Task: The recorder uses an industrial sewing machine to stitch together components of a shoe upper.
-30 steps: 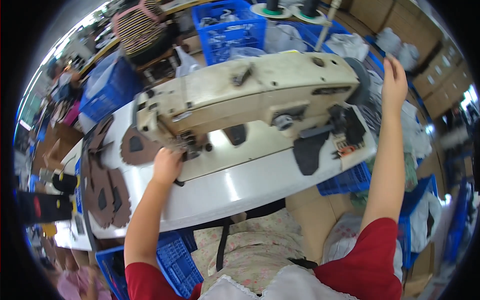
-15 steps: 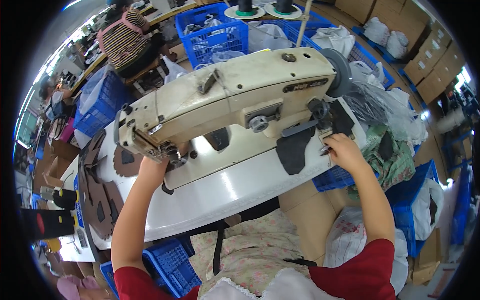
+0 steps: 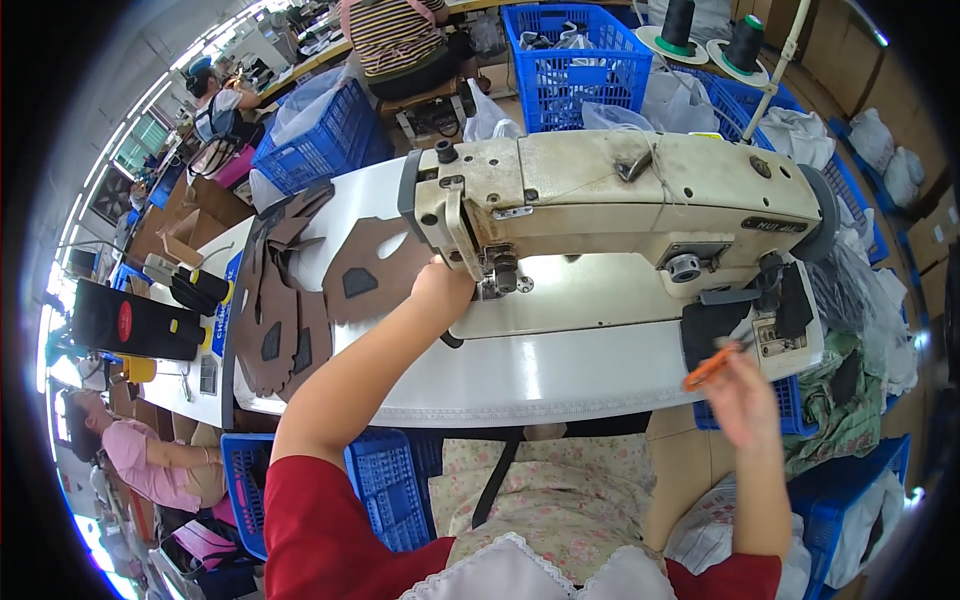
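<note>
A cream sewing machine (image 3: 620,200) stands on a white table. Beside its needle end, my left hand (image 3: 445,292) rests against a brown cut piece (image 3: 375,275) with a dark patch. The machine head hides most of that hand's fingers, so their grip cannot be made out. Over the table's front edge at the right, my right hand (image 3: 748,400) is closed on orange-handled scissors (image 3: 708,370), slightly blurred. A black piece (image 3: 705,330) lies just beyond the scissors, by the machine's right end.
More brown pieces (image 3: 270,330) overlap at the table's left. Thread cones (image 3: 678,22) stand behind the machine. Blue crates (image 3: 580,80) surround the table, some below it. Two people sit at far tables; another person (image 3: 155,460) is at the lower left.
My right hand has come off the machine's right end toward me, now with the orange-handled scissors showing. My left hand has come out from under the machine head. The view has shifted left.
</note>
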The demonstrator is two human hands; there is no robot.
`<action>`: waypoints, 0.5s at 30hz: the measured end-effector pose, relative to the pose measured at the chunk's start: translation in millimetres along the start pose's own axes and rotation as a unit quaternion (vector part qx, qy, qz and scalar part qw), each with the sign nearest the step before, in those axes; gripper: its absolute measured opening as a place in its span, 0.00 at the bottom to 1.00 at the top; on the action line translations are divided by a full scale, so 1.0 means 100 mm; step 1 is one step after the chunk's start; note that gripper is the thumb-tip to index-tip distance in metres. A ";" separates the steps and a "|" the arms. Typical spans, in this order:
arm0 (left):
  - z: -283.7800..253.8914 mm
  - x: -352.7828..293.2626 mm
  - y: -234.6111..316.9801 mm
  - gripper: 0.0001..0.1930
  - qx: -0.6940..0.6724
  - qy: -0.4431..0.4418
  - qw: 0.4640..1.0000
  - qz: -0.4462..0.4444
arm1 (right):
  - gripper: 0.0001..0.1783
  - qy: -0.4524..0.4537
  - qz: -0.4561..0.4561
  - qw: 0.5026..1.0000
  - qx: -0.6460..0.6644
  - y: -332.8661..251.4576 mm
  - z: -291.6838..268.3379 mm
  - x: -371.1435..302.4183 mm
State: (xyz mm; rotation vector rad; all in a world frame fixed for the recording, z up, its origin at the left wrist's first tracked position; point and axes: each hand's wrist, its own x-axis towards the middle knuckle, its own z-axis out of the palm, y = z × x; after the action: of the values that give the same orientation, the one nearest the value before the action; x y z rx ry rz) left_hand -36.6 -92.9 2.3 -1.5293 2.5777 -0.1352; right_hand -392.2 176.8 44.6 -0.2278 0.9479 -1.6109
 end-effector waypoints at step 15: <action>0.34 0.03 -0.16 0.23 -0.037 0.095 0.991 0.088 | 0.34 -0.188 -0.348 0.821 -0.412 2.07 2.40 0.50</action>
State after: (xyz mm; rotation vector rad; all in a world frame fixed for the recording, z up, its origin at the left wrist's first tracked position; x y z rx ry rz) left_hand -18.2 -103.3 -28.8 -1.3639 2.8827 -0.1767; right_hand -107.0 29.6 42.3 -1.5958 1.2720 -1.5734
